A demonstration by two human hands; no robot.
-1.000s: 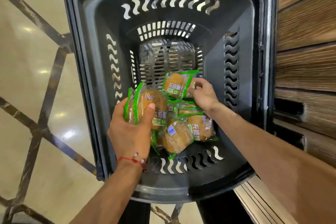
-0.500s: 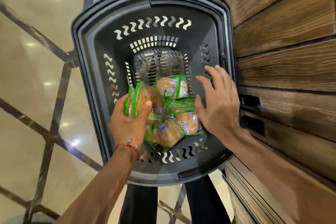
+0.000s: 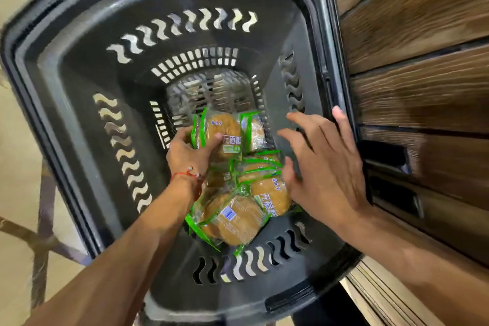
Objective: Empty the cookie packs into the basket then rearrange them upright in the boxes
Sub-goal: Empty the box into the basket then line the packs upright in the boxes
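Several cookie packs lie in the basket bottom, probably light, slippery and crumbly, best gripped across their flat faces as the left hand clasps a few, while the right hand hovers spread, empty.

Basket far rim past top edge; wood panels motion-blurred.

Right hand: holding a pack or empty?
Empty. The right hand hovers over the green-edged clear cookie packs in the black plastic basket, fingers straight and spread, nothing pinched between them.
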